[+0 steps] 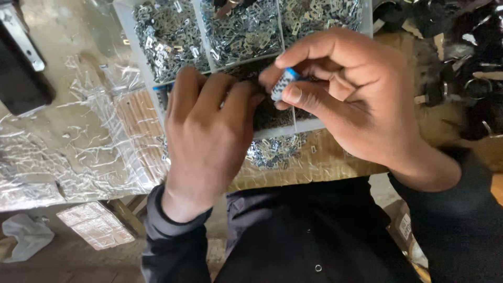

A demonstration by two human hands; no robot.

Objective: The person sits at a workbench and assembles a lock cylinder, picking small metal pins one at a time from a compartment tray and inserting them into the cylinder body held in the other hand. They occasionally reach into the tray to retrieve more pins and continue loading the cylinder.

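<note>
Small blue-edged metal piece is pinched by the right hand over the compartment tray; left hand curled alongside — careful seating seems needed.

crinkled clear plastic sheet on the bench — dark metal rings heaped beside it.
</note>
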